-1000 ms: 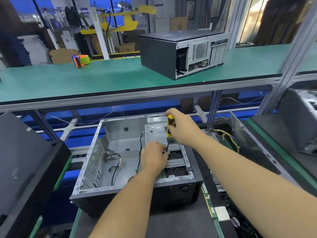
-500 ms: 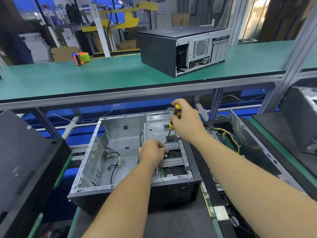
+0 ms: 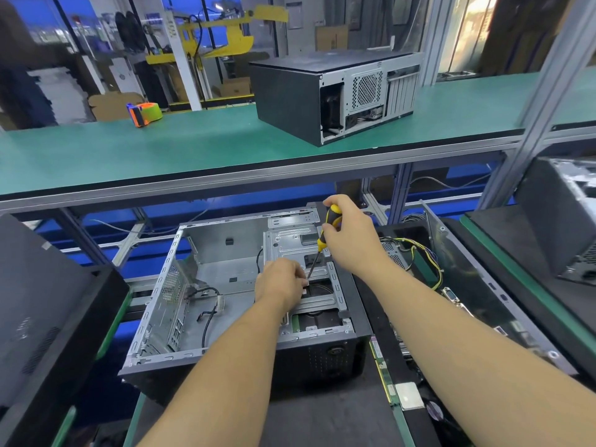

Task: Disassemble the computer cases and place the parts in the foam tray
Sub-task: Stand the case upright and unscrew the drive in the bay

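An open computer case [image 3: 167,301] lies on its side in front of me, its bare metal inside showing with loose black cables. My right hand [image 3: 351,237] grips a yellow-and-black screwdriver [image 3: 325,233], whose tip points down at the drive cage [image 3: 290,246]. My left hand [image 3: 280,282] rests on the cage beside the tip, its fingers curled at a small part that I cannot make out. A black foam tray [image 3: 377,317] to the right of the case holds removed parts, among them a wire bundle [image 3: 419,253] and a memory stick [image 3: 380,366].
A closed black case [image 3: 290,91] stands on the upper green shelf [image 3: 96,156], with a tape dispenser [image 3: 143,114] at its left. Black case panels lean at the left [image 3: 42,301]. Another case [image 3: 554,221] sits at the right.
My right hand lifted the screwdriver handle up and to the right, tilting the shaft more. My left hand stayed on the drive cage. The view shifted slightly.
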Available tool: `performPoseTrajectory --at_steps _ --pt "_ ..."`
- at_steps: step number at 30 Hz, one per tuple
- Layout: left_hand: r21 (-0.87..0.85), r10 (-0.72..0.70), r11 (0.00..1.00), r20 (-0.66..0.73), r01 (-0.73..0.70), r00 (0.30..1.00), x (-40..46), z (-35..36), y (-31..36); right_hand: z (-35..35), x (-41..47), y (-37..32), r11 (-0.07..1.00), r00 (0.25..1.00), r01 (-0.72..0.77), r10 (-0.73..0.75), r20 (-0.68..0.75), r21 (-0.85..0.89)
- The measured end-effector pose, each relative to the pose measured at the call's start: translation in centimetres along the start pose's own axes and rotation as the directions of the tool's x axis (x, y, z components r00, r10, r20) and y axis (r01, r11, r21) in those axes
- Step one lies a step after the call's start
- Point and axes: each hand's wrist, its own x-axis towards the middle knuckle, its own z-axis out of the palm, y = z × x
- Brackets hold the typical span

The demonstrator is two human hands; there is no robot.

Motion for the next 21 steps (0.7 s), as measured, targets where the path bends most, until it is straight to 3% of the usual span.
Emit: performPoseTrajectory --at_steps 6,13,17,21 --pt "0.175 0.173 0.970 -0.027 -0.166 0.984 -0.3 0.8 -0.2 -0.1 0.0 0.4 1.000 0.999 -0.009 0.009 -0.040 -0.002" --pt "-0.062 0.110 0.991 -0.156 -0.121 0.982 -0.9 0.9 0.7 -1.4 0.2 0.1 0.999 0.984 -0.036 0.035 -0.176 -0.004" --pt "-0.117 0.204 0.969 -0.115 -0.217 0.972 -1.8 1.6 3.2 -3.0 0.8 0.1 0.997 0.968 -0.081 0.076 -0.240 -0.011" --pt "0.005 0.375 0.927 -0.075 -0.376 0.924 -3.0 3.4 6.7 -4.6 0.6 1.3 0.993 0.962 -0.106 0.091 -0.257 -0.043"
